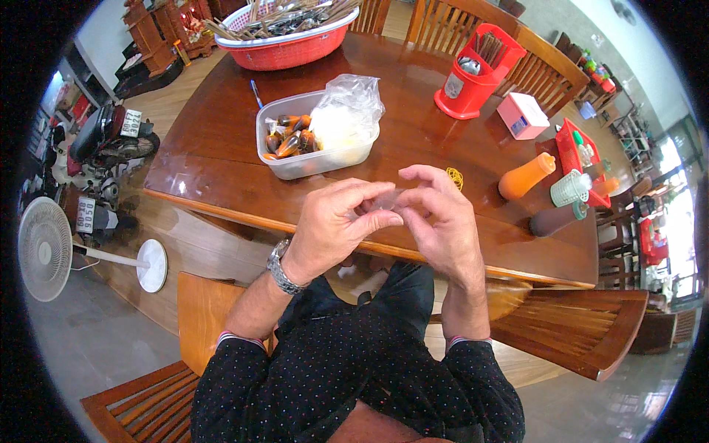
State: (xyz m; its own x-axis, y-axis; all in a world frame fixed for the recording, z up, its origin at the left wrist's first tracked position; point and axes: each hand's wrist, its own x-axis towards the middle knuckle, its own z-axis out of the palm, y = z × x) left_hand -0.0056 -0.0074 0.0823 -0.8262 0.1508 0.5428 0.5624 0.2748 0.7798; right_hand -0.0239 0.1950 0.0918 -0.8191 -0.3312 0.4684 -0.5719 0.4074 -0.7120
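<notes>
Head view: both hands meet at centre frame, above the near edge of the table (221,170). The left hand (332,225) and right hand (439,221) pinch a small clear plastic bag (385,201) between their fingertips, its long axis running left to right. Just beyond, upper centre, sits the clear plastic tub (295,164) of filled sauce packets, nearer the left hand.

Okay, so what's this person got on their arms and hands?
Both arms wear dark navy sleeves with tiny pale dots, pushed up the forearms, with a light striped lining at each cuff. The left hand has a silver metal-link wristwatch at its wrist; the right hand is bare, no rings visible.
</notes>
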